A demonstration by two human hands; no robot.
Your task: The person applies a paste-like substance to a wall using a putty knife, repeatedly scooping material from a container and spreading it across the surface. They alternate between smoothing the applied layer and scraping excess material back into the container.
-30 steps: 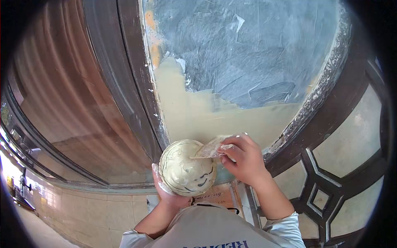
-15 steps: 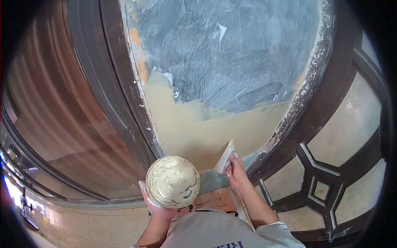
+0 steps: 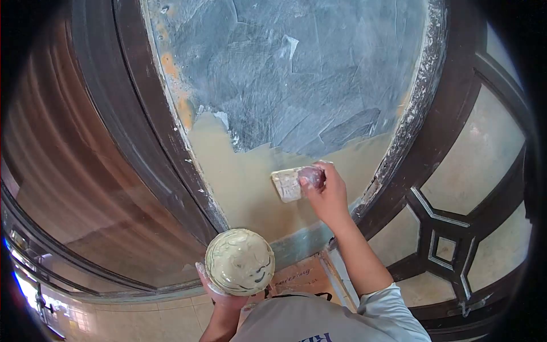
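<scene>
My left hand (image 3: 219, 293) holds a round container heaped with pale yellowish paste (image 3: 239, 262) from below and the side, low in the view. In my right hand (image 3: 327, 196) is a putty knife (image 3: 289, 185) with a paste-smeared wide blade and a reddish handle. The blade lies at or close against the wall panel (image 3: 296, 74). That panel is grey-blue in its upper part, with a smooth cream coat (image 3: 245, 182) along its lower part. My fingers are closed round the handle.
Dark wooden frames flank the panel, with brown curtain-like folds behind glass (image 3: 68, 171) at left and a patterned wooden lattice (image 3: 444, 228) at right. A cardboard piece (image 3: 302, 273) lies below the panel, beside floor tiles (image 3: 142, 322).
My right hand has moved up and left, and the putty knife has turned from upright to lying flatter across the cream coat. The view has shifted slightly; my left hand still holds the container.
</scene>
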